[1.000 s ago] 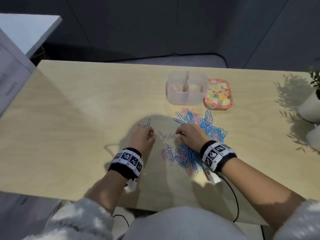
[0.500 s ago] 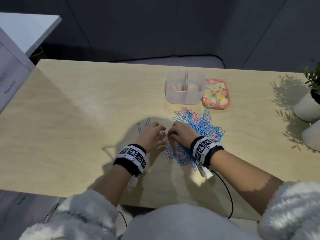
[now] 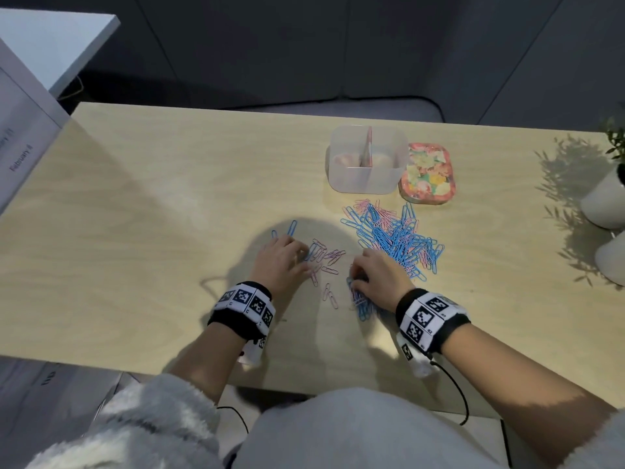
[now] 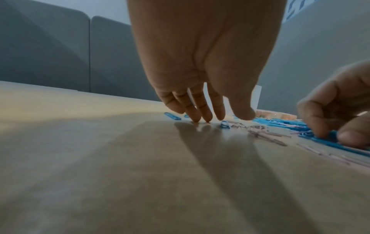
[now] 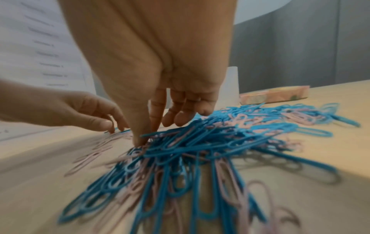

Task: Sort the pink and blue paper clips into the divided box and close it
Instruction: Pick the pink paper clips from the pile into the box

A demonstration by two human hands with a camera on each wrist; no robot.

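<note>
A mixed pile of pink and blue paper clips [image 3: 395,238] lies on the wooden table, in front of the clear divided box [image 3: 367,177]. The box stands open, and its flowery lid [image 3: 427,172] lies to its right. A small group of pink clips [image 3: 324,262] sits between my hands. My left hand [image 3: 280,262] rests its straight fingertips [image 4: 200,118] on the table, beside two blue clips [image 3: 292,227]. My right hand [image 3: 378,275] is at the pile's near left edge. There its thumb and forefinger [image 5: 146,137] pinch at clips in the pile [image 5: 220,142].
Two white plant pots [image 3: 605,198] stand at the table's right edge. A white calendar [image 3: 20,147] leans at the far left. The table's front edge runs just below my wrists.
Half a second ago my hands met over the pink clips. They have since parted, the left one to the left and the right one back to the pile's near edge.
</note>
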